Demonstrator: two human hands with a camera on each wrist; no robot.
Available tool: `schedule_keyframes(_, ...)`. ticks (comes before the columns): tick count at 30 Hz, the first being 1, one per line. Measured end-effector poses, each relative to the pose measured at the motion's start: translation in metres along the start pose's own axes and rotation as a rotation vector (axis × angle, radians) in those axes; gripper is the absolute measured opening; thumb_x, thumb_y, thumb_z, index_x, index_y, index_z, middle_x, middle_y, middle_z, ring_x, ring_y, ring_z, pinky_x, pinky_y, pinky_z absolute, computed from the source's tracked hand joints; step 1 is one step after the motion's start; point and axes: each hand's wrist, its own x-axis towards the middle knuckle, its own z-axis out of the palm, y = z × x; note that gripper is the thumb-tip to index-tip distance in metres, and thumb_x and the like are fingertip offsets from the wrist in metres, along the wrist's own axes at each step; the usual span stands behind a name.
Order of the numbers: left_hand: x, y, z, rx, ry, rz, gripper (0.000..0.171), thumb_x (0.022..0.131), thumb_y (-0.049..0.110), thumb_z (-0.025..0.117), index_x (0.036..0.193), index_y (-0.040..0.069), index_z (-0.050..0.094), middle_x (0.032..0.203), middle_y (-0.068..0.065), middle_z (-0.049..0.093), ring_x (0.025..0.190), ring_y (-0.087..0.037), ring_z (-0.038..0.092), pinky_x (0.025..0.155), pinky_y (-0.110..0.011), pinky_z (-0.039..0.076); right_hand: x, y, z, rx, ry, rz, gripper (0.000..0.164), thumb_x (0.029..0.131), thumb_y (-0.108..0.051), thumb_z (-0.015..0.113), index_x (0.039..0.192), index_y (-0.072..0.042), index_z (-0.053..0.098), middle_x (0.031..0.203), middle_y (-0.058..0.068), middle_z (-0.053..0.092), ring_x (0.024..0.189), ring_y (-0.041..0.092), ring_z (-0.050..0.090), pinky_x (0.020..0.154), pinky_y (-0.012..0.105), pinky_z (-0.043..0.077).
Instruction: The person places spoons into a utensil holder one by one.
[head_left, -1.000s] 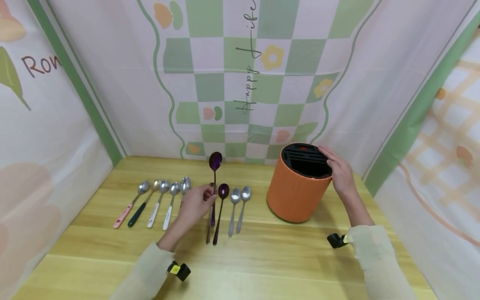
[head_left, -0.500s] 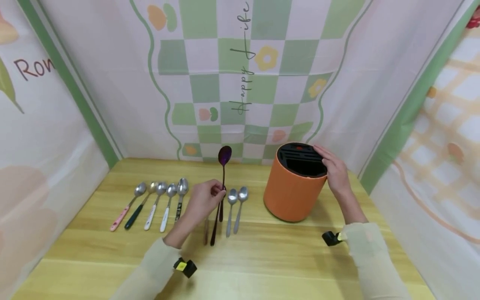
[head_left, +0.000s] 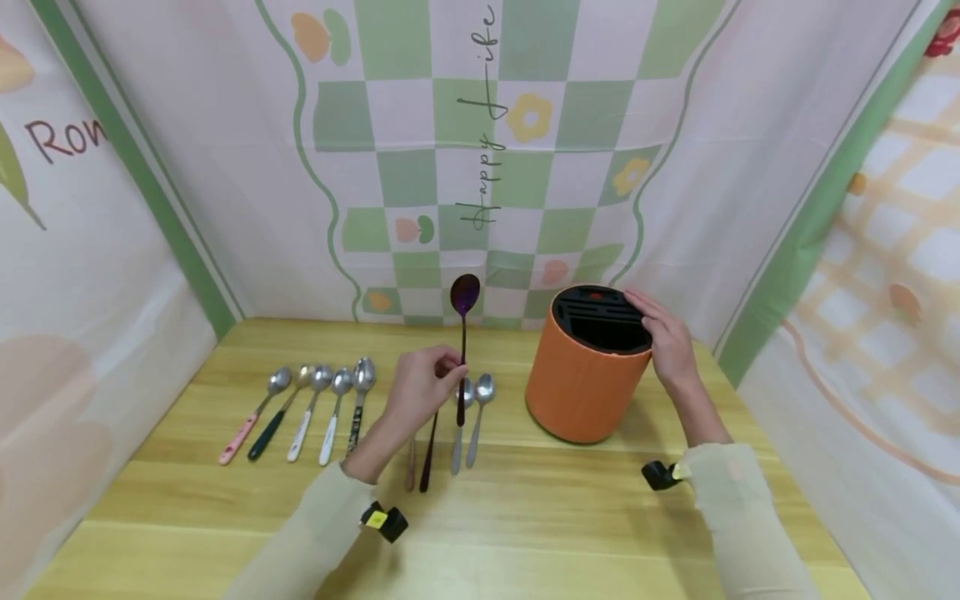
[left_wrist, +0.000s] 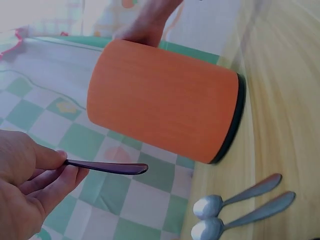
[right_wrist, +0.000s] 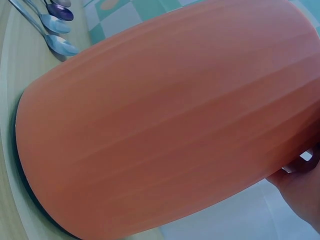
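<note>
My left hand [head_left: 420, 385] pinches a long dark purple spoon [head_left: 466, 293] by its handle, bowl up. In the left wrist view the handle end [left_wrist: 117, 168] sticks out past the thumb and fingertips. In the head view it overlaps one of two plain silver spoons [head_left: 480, 417] on the table. My right hand [head_left: 675, 350] rests its straight fingers against the upper right side of an orange utensil holder [head_left: 585, 392] with a black slotted top [head_left: 603, 321]. Another dark spoon's handle [head_left: 427, 458] and a brownish handle [head_left: 411, 467] lie below my left hand, their bowls hidden in this view.
Several spoons lie in a row at the left: one with a pink handle [head_left: 238, 440], a dark green one [head_left: 270, 433], two white ones [head_left: 327, 437] and a black patterned one [head_left: 356, 425]. A checked cloth [head_left: 480, 167] hangs behind the wooden table [head_left: 525, 525].
My left hand has lifted the purple spoon and carried it right and upward, from over the dark spoons to over the silver ones. My right hand stays on the holder.
</note>
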Motion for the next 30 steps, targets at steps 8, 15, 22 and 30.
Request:
schedule_keyframes(8,0.01,0.011,0.005,-0.055,-0.001,0.031,0.007,0.089,0.006,0.073,0.094,0.002,0.072,0.083,-0.008,0.074,0.073,-0.016,0.07,0.068,-0.019,0.059,0.001,0.0,0.0,-0.01,-0.001,0.006,0.045,0.106,-0.013,0.029,0.146,-0.008,0.049,0.158,0.013,0.038,0.151,0.032,0.028,0.125,0.052,0.018)
schedule_keyframes(15,0.02,0.026,0.01,-0.079,0.006,0.064,0.009,0.089,0.006,0.073,0.096,-0.001,0.072,0.087,-0.011,0.075,0.078,-0.021,0.073,0.071,-0.021,0.06,0.0,-0.001,0.0,-0.008,0.004,0.01,0.045,0.107,-0.015,0.029,0.146,-0.008,0.049,0.158,0.013,0.039,0.151,0.031,0.028,0.125,0.051,0.019)
schedule_keyframes(22,0.033,0.044,0.016,-0.074,-0.017,0.083,0.013,0.091,0.009,0.072,0.1,0.0,0.072,0.091,-0.011,0.076,0.083,-0.019,0.073,0.071,-0.016,0.058,-0.001,-0.001,0.0,-0.008,0.018,0.004,0.044,0.106,-0.016,0.03,0.145,-0.009,0.051,0.157,0.012,0.04,0.15,0.03,0.03,0.125,0.05,0.02)
schedule_keyframes(30,0.046,0.063,0.024,-0.143,-0.005,0.155,0.013,0.091,0.007,0.072,0.101,-0.001,0.072,0.091,-0.012,0.076,0.083,-0.021,0.074,0.069,-0.014,0.057,-0.001,0.0,0.001,0.003,0.021,-0.005,0.044,0.107,-0.016,0.029,0.145,-0.007,0.051,0.157,0.012,0.041,0.15,0.03,0.03,0.125,0.05,0.02)
